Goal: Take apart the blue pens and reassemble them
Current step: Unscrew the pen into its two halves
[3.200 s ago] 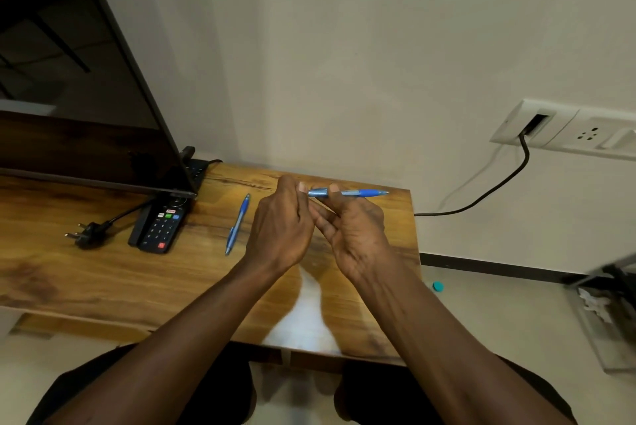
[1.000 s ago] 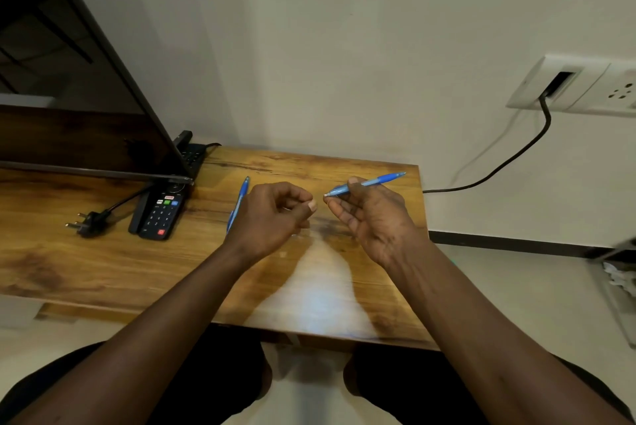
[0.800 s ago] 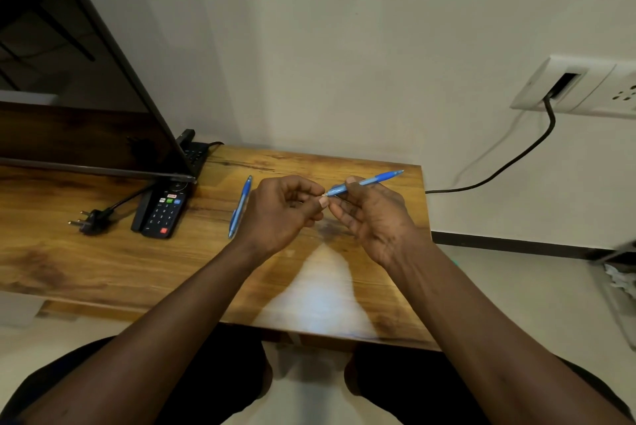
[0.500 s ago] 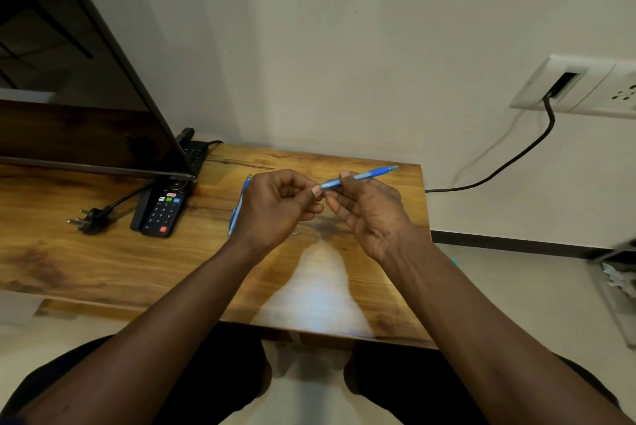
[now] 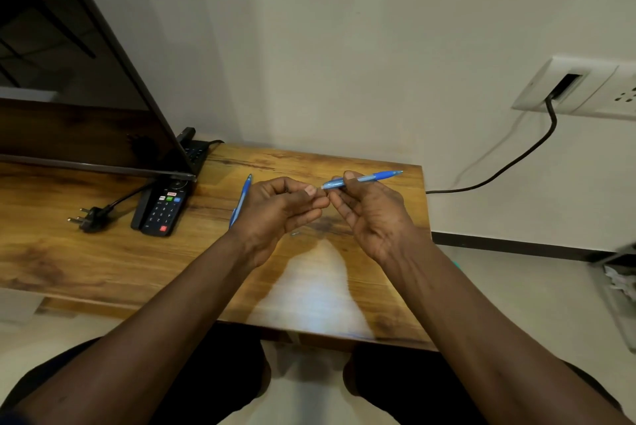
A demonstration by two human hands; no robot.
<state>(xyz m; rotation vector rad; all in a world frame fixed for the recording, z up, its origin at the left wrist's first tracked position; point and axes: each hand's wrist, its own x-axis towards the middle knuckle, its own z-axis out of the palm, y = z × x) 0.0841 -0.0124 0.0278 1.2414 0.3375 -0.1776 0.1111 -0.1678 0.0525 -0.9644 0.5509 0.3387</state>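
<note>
Your two hands have come back together: a second ago they were apart, and now your left hand (image 5: 275, 208) has its fingers (image 5: 309, 191) right at the near end of the blue pen (image 5: 361, 179) that your right hand (image 5: 371, 214) holds up over the bench (image 5: 103, 263). The pen points out toward 2 o'clock from your hands, a bit flatter than it was half a second ago. Your right hand's fingers are curled loosely, with the thumb and first finger pinched on the pen's clear front part. Your left hand's fingers are curled in and pinched shut; I cannot tell if a small pen part is between them, because it is too tiny to see. It looks like you are working on the tip end of this pen, either twisting a piece off or putting one back on, so this pen is not done yet. Now the count: two blue pens, one in your right hand and a second pen (image 5: 241, 199) lying flat on the bench at 9 o'clock from your left hand, partly hidden by it and looking whole. There is one remote (image 5: 161, 209), one loose plug (image 5: 90, 218) and one dark screen (image 5: 75, 80), all out at 9 to 10 o'clock
</note>
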